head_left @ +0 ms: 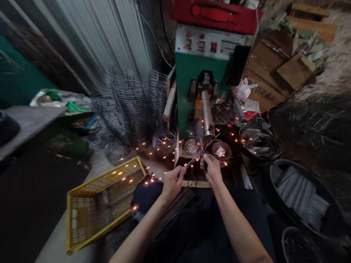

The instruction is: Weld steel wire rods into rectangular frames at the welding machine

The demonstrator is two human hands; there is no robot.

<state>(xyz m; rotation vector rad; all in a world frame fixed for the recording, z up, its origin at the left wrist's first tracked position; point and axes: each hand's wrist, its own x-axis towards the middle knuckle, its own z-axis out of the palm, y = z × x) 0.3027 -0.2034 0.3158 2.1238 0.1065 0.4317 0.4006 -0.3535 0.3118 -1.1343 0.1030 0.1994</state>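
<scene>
My left hand (173, 181) is closed around the near end of a thin metal rod (193, 160), which slants up to the right toward the electrodes of a green spot welder (185, 95). My right hand (211, 168) pinches something small and dark just below the electrode tips; its shape is too small to make out. Above both hands juts the welder's thick metal arm (207, 113). Orange sparks fly around the hands and out to both sides. Across my lap lies a bundle of dark rods (175, 208).
To the left stand stacks of round wire frames (134, 113) and a yellow plastic crate (106, 237). Two small dishes, one with small metal pieces (191, 147), sit under the welder. On the right are wire coils (259, 142), a black tub (333, 219) of rods and cardboard boxes (264, 78).
</scene>
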